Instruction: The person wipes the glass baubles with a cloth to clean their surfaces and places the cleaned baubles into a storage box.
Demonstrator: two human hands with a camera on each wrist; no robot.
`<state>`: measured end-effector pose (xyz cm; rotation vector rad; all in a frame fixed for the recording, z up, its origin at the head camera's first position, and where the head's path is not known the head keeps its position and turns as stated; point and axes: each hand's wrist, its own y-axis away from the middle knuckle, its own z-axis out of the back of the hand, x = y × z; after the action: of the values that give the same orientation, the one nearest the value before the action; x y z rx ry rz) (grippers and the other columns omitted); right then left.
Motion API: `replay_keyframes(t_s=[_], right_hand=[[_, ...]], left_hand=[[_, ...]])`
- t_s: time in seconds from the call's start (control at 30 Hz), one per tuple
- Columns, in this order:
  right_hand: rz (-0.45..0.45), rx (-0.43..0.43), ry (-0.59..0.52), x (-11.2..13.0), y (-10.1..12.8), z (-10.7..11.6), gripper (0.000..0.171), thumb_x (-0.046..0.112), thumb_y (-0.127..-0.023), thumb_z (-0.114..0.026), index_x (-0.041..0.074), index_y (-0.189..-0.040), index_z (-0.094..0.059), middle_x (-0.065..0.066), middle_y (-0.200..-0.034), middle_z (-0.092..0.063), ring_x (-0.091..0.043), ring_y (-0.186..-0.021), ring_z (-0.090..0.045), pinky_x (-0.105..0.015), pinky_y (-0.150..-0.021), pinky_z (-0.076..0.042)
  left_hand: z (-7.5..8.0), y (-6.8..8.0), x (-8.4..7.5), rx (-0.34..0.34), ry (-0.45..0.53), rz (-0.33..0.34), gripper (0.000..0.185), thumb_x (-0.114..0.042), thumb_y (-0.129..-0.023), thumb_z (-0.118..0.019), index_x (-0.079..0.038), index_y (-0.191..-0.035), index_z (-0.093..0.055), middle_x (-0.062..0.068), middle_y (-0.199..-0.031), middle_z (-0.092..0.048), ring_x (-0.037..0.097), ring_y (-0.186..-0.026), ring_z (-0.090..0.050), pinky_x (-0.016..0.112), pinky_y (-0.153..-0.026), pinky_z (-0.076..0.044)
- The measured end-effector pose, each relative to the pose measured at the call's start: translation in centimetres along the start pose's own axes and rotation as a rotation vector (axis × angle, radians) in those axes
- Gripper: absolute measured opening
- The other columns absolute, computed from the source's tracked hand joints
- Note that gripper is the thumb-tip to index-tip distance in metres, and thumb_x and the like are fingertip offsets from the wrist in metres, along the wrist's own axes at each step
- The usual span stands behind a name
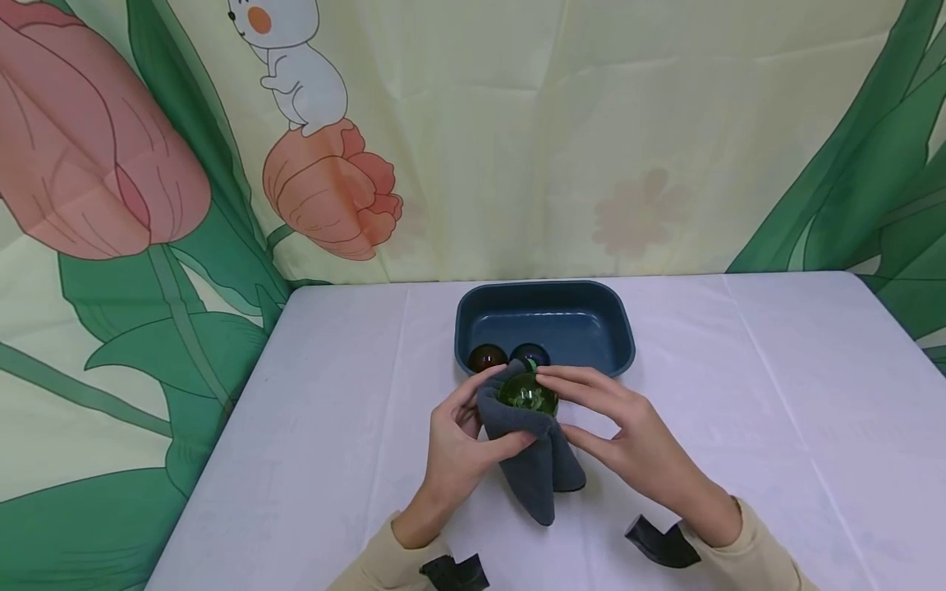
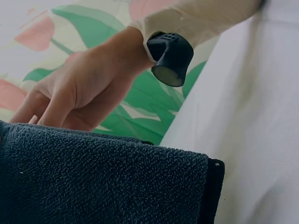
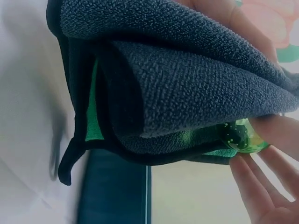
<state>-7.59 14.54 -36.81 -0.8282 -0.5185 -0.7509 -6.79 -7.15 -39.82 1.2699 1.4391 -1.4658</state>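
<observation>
A green glass ball (image 1: 528,396) sits in a dark blue-grey towel (image 1: 535,468), just in front of the dark blue tray. My left hand (image 1: 461,447) holds the towel around the ball from the left, thumb across the front. On the other side, my right hand (image 1: 628,427) pinches the ball's right edge between fingers and thumb. Below the hands the towel hangs in loose folds. Its terry surface (image 2: 107,177) fills the lower left wrist view. In the right wrist view, the ball (image 3: 245,137) shows under a towel fold, fingers against it.
The dark blue tray (image 1: 591,324) stands near the table's back edge. In its front left lie a dark brown ball (image 1: 487,358) and a dark ball (image 1: 530,355), partly covered by the towel. A white cloth (image 1: 332,427) covers the table; a printed curtain (image 1: 502,164) hangs behind.
</observation>
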Motion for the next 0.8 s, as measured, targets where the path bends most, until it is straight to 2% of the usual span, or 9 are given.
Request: replay_keyframes(t_s=[0.23,0.53,0.63,0.73,0.8], right_hand=[[0.057,-0.036,0.005,-0.04,0.01,-0.22,0.072,-0.012,-0.071,-0.082,0.014,-0.135,-0.062,-0.004,-0.135,-0.061,-0.017,-0.122,-0.059,-0.011,-0.098,-0.047],[0.018,-0.051,0.007,0.25,0.28,-0.3,0.073,-0.013,-0.069,-0.082,0.012,-0.134,-0.063,-0.004,-0.131,-0.062,-0.019,-0.118,-0.061,-0.011,-0.094,-0.049],[-0.035,-0.038,-0.088,0.2,0.33,-0.37,0.067,-0.012,-0.073,-0.08,0.01,-0.135,-0.062,-0.006,-0.13,-0.062,-0.014,-0.115,-0.063,-0.017,-0.09,-0.054],[-0.133,-0.009,-0.223,0.04,0.29,-0.35,0.06,-0.008,-0.08,-0.076,0.007,-0.136,-0.06,-0.01,-0.129,-0.062,-0.007,-0.113,-0.064,-0.023,-0.087,-0.058],[-0.196,0.012,-0.294,-0.08,0.24,-0.31,0.056,-0.004,-0.083,-0.074,0.006,-0.136,-0.059,-0.012,-0.13,-0.062,-0.007,-0.114,-0.064,-0.025,-0.087,-0.058]], left_hand=[[0.0,0.06,-0.06,0.004,-0.015,-0.008,0.069,0.0,-0.075,-0.083,0.001,-0.138,-0.054,0.018,-0.129,-0.064,0.02,-0.115,-0.065,0.03,-0.1,-0.053],[-0.01,0.09,-0.02,0.036,-0.018,0.016,0.072,-0.001,-0.076,-0.083,0.003,-0.14,-0.05,0.016,-0.133,-0.061,0.02,-0.118,-0.063,0.03,-0.102,-0.051],[-0.02,0.15,-0.05,0.039,-0.015,0.015,0.073,-0.001,-0.076,-0.083,0.003,-0.141,-0.049,0.015,-0.134,-0.06,0.021,-0.119,-0.063,0.029,-0.103,-0.05],[-0.02,0.17,-0.06,0.04,-0.01,0.005,0.073,-0.001,-0.076,-0.083,-0.001,-0.141,-0.051,0.015,-0.135,-0.06,0.021,-0.12,-0.062,0.029,-0.104,-0.05],[0.0,0.17,-0.04,0.041,-0.01,-0.005,0.072,-0.001,-0.076,-0.082,-0.002,-0.141,-0.051,0.016,-0.135,-0.06,0.02,-0.12,-0.062,0.029,-0.105,-0.049]])
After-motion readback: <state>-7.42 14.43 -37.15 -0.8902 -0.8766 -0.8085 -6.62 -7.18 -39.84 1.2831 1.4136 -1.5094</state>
